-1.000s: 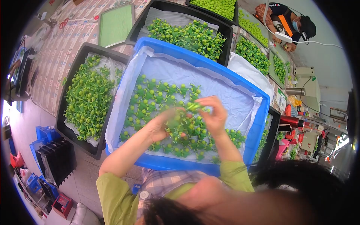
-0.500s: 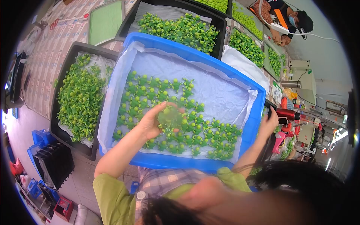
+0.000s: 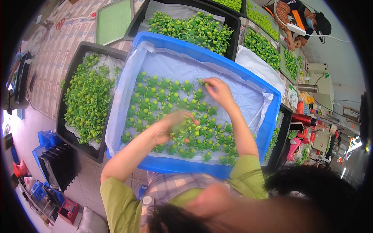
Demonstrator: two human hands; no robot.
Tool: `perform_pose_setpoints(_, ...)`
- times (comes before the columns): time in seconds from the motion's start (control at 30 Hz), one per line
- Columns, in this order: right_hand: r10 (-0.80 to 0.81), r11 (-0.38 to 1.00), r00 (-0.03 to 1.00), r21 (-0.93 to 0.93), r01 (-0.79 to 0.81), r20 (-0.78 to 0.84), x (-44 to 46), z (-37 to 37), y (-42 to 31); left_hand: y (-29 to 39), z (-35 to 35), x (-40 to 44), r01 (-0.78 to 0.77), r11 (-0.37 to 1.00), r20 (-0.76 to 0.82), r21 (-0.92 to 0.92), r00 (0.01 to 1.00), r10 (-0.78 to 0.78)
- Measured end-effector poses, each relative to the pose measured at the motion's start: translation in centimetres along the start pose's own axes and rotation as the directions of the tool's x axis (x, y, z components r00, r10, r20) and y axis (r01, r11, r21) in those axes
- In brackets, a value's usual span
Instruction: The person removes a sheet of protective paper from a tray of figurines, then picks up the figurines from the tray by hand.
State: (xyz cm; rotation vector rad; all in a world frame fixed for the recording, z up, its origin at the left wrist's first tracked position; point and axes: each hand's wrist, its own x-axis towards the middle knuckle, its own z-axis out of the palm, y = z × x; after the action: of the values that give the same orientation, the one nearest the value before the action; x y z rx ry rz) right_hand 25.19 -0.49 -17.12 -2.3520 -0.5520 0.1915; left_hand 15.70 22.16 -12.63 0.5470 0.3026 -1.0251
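Observation:
A blue tray [image 3: 163, 166] lined with a white sheet [image 3: 233, 85] holds rows of small green pieces with round yellow-green tops [image 3: 161, 95]. Over the middle of the rows my left hand [image 3: 171, 126] curls around a loose cluster of the same green pieces [image 3: 189, 132], partly blurred. My right hand [image 3: 219, 92] reaches to the top end of the rows, thumb and forefinger pinched on one small green piece [image 3: 203, 82] just above the sheet.
Black trays heaped with green pieces stand at the left [image 3: 87, 105] and behind the blue tray [image 3: 190, 31]. A green tray [image 3: 114, 23] lies at the back left. Another person [image 3: 297, 19] works at the back right, near a white power strip [image 3: 296, 28].
My right hand was at the left hand's cluster, then out past the blue tray's right edge, and is now over the sheet with a green piece. My left hand stays around its cluster.

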Motion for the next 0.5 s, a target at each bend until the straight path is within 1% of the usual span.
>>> perform_pose_setpoints(0.03,0.005,1.000,1.000,-0.003,-0.005,-0.001,-0.3,-0.1,0.0,-0.1,0.0,0.0,-0.012,1.000,-0.007,0.011,1.000,0.012)
perform_pose_setpoints(0.07,0.186,0.894,0.982,0.417,-0.162,-0.018,-0.7,-0.1,-0.1,-0.1,0.0,0.0,-0.023,0.999,-0.015,0.023,1.000,0.023)
perform_pose_setpoints(0.1,0.350,0.600,0.936,0.758,-0.256,0.039,-1.0,-0.2,-0.6,-0.1,-0.1,0.1,-0.019,0.999,-0.012,0.026,1.000,0.019)
perform_pose_setpoints(0.13,0.341,0.518,0.937,0.818,-0.251,0.072,-1.5,-0.7,-1.1,-0.3,-0.3,0.2,-0.035,0.999,-0.017,-0.004,0.999,0.035)
perform_pose_setpoints(0.17,0.346,0.517,0.936,0.818,-0.253,0.071,-2.0,-1.1,-2.0,-0.4,-0.3,0.3,-0.050,0.998,-0.021,-0.034,0.999,0.050)
perform_pose_setpoints(0.23,0.332,0.184,0.918,0.939,-0.291,0.219,-2.8,-1.4,-3.6,-0.4,-0.3,0.3,-0.071,0.996,-0.030,-0.059,0.997,0.069)
perform_pose_setpoints(0.27,0.301,0.143,0.919,0.940,-0.309,0.256,-3.0,-1.4,-4.2,-0.4,-0.3,0.3,-0.097,0.992,-0.043,-0.085,0.995,0.094)
perform_pose_setpoints(0.3,0.303,0.143,0.919,0.941,-0.307,0.254,-3.1,-1.6,-5.0,-0.5,-0.6,0.3,-0.122,0.989,-0.023,-0.083,0.992,0.121)
perform_pose_setpoints(0.33,0.266,0.086,0.920,0.943,-0.321,0.289,-3.2,-1.9,-5.9,-0.5,-0.6,0.3,-0.122,0.989,-0.023,-0.082,0.992,0.120)
perform_pose_setpoints(0.37,0.227,0.029,0.919,0.941,-0.337,0.322,-3.3,-1.9,-6.5,-0.5,-0.5,0.2,-0.145,0.984,0.011,-0.103,0.989,0.146)
perform_pose_setpoints(0.5,0.232,0.005,0.908,0.933,-0.360,0.349,-3.9,-1.5,-7.7,-0.5,-0.9,-0.1,-0.183,0.975,0.086,-0.124,0.977,0.194)
